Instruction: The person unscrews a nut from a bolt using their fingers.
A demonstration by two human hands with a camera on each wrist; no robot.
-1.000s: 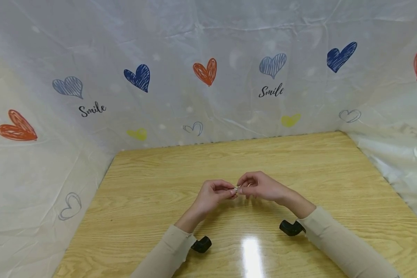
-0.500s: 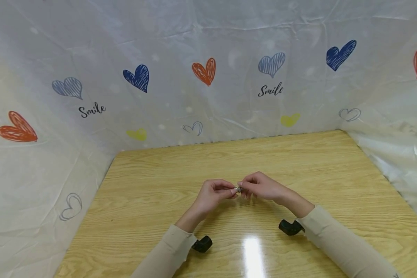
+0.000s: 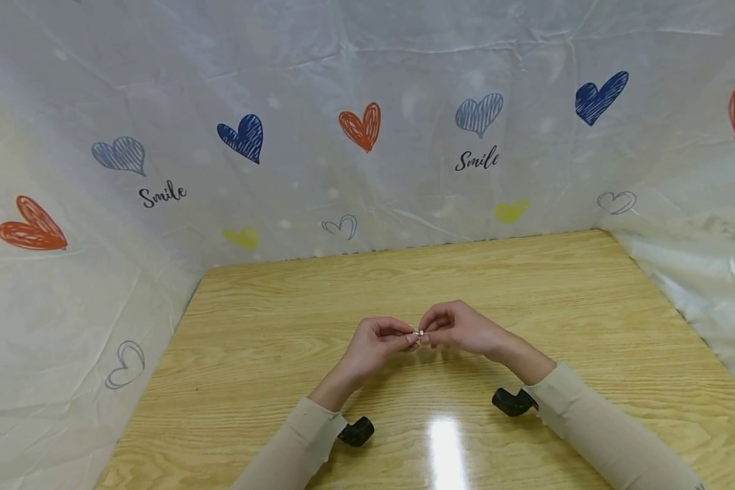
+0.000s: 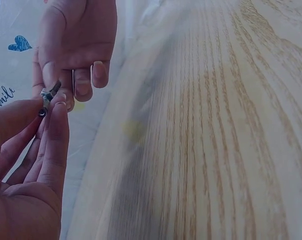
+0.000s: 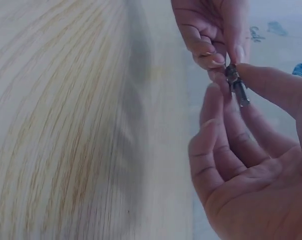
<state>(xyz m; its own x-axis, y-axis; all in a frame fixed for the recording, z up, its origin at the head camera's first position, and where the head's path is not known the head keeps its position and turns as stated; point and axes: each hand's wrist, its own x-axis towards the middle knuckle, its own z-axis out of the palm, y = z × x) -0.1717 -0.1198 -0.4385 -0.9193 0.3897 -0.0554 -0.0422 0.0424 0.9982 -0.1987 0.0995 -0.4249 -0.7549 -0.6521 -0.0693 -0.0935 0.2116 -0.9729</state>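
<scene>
Heart-printed sheeting [image 3: 404, 184] backed the wood-grain tabletop [image 3: 269, 306], above which the left hand [image 3: 369, 347] and right hand [image 3: 468, 331] both pinched a small metal piece [image 5: 239, 89].

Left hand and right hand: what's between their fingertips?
A small metal piece, held between the left hand and the right hand; both wrist views show it.

a small, silvery metal fitting [image 5: 236, 85] with a cylindrical end is pinched between the left hand [image 3: 372, 345] and right hand [image 3: 467, 331], above the worktop [image 3: 269, 327].
</scene>
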